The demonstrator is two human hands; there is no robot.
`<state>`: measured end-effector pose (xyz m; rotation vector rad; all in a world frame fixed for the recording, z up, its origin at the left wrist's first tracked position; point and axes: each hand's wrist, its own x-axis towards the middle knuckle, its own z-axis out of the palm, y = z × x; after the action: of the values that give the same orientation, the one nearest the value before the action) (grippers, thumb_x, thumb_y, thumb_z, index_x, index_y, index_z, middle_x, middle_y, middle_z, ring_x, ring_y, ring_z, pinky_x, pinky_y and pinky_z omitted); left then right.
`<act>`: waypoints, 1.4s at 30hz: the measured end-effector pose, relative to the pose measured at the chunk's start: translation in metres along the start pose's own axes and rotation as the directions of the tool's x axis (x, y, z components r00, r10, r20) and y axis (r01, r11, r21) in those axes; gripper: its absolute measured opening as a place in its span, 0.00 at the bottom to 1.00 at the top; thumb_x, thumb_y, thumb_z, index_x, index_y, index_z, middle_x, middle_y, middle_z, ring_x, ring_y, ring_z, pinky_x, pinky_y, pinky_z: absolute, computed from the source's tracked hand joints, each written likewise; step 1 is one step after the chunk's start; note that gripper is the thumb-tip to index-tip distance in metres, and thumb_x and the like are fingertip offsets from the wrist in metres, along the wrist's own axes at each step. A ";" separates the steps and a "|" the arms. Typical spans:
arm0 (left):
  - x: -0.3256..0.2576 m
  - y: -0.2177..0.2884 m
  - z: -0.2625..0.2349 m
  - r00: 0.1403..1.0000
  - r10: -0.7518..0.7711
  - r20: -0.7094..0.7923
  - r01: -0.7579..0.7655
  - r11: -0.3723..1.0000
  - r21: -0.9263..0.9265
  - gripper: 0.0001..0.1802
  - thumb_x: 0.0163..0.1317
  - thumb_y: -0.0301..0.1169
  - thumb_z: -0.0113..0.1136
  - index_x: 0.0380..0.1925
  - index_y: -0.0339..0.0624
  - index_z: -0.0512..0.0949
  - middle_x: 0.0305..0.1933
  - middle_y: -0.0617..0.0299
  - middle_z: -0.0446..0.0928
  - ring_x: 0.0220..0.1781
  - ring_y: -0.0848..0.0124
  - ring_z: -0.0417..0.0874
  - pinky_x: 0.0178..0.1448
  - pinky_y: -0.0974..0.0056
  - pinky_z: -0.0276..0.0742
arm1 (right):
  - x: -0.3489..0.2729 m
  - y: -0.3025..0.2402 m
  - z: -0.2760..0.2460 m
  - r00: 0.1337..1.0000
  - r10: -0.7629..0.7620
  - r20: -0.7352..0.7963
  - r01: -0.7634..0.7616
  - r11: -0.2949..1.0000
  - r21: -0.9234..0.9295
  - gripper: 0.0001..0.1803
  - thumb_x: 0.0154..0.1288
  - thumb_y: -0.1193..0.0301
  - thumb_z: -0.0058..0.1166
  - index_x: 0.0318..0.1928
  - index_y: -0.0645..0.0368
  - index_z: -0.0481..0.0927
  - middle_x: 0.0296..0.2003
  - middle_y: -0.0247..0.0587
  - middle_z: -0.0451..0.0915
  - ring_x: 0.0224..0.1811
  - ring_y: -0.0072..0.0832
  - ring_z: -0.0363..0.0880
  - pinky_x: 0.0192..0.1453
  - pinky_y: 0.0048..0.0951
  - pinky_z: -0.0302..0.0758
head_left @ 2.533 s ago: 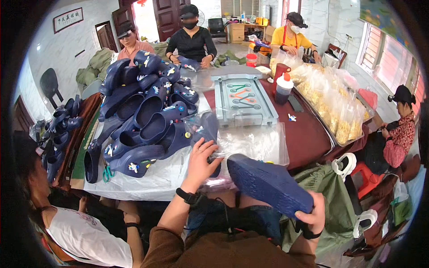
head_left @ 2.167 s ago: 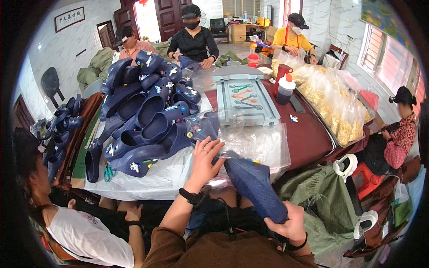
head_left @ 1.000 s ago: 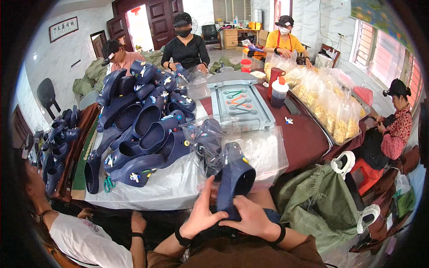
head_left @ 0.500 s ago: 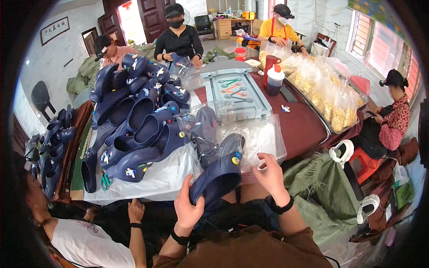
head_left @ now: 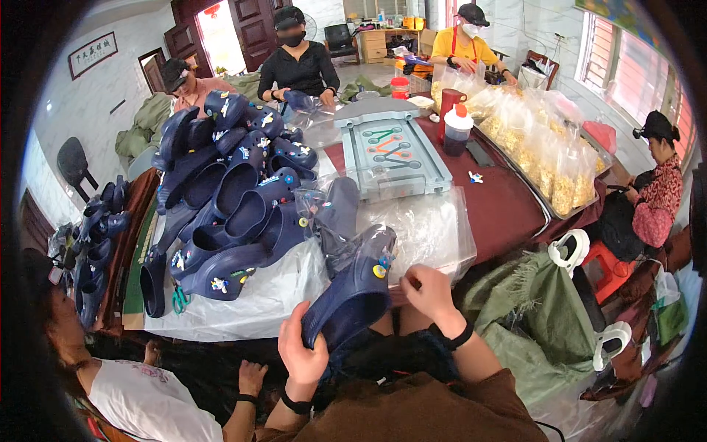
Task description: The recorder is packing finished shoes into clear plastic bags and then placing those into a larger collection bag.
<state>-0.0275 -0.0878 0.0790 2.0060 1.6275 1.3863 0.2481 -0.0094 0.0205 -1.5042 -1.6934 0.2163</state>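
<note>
My left hand [head_left: 303,352] grips the heel end of a navy clog [head_left: 346,298], which is tilted with its toe pointing up and away. Colourful charms sit on the clog's upper, and shiny clear film shows about its toe. To the right of the clog, my right hand [head_left: 431,293] is closed with its fingers curled in; whatever they may pinch is hidden. Just beyond, a clear plastic bag [head_left: 313,210] lies around another dark clog. Flat clear bags [head_left: 434,228] are stacked on the table past my right hand.
A large pile of navy clogs [head_left: 228,184] fills the table's left side, with green scissors [head_left: 180,300] beside it. A grey plastic case [head_left: 394,147], a bottle [head_left: 458,131] and a tray of filled bags [head_left: 541,151] stand farther back. A green sack [head_left: 526,317] is at right. Co-workers sit around.
My right hand has closed from spread fingers and shifted slightly left and down. The clog in my left hand has moved a little left and down.
</note>
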 end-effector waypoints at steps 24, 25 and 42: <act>0.029 0.044 0.087 0.888 0.328 0.321 -0.280 0.942 -0.187 0.29 0.60 0.26 0.67 0.61 0.36 0.70 0.60 0.46 0.72 0.60 0.44 0.74 0.62 0.49 0.73 | -0.027 0.033 -0.003 0.963 0.154 0.219 -0.156 0.988 -0.009 0.11 0.54 0.69 0.62 0.35 0.64 0.83 0.32 0.55 0.84 0.37 0.54 0.84 0.40 0.46 0.78; 0.030 0.029 0.086 0.883 0.308 0.353 -0.195 0.927 -0.320 0.26 0.61 0.25 0.66 0.58 0.35 0.71 0.58 0.46 0.74 0.58 0.45 0.76 0.61 0.49 0.74 | -0.029 0.029 -0.006 0.976 0.162 0.144 -0.166 0.986 0.020 0.10 0.55 0.69 0.61 0.33 0.65 0.83 0.31 0.55 0.84 0.36 0.51 0.84 0.41 0.44 0.79; 0.029 -0.013 0.112 0.962 0.259 0.092 -0.269 0.955 0.121 0.12 0.58 0.25 0.63 0.42 0.35 0.77 0.43 0.48 0.78 0.48 0.46 0.77 0.52 0.45 0.71 | -0.035 -0.008 -0.018 0.994 0.106 0.000 -0.106 0.994 -0.030 0.07 0.54 0.70 0.61 0.30 0.62 0.80 0.30 0.48 0.82 0.35 0.48 0.84 0.40 0.43 0.79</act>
<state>0.0472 -0.0157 0.0252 2.3966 1.4985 1.2952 0.2516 -0.0495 0.0206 -1.6181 -1.6263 0.2494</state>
